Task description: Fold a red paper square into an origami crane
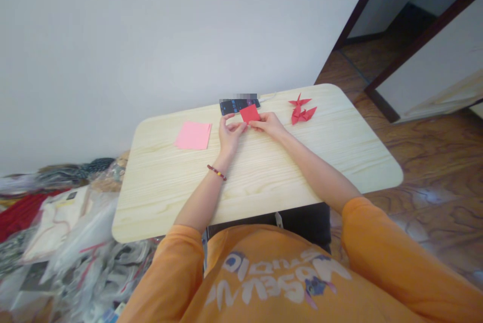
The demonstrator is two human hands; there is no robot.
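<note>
Red paper square (pixel 249 113) held up between both hands, right above the phone (pixel 234 107) near the far edge of the table (pixel 162 202)! From my remote seat I see the left hand (pixel 230 134) and right hand (pixel 269 124) closing in from either side, fingertips pinching the square's near edge, though I can't tell how tightly. Toward the far right corner sits a folded red paper bird (pixel 302 110); left of the hands lies a stack of pink paper (pixel 193 135). A beaded bracelet (pixel 216 172) circles the arm just behind the left hand.
</note>
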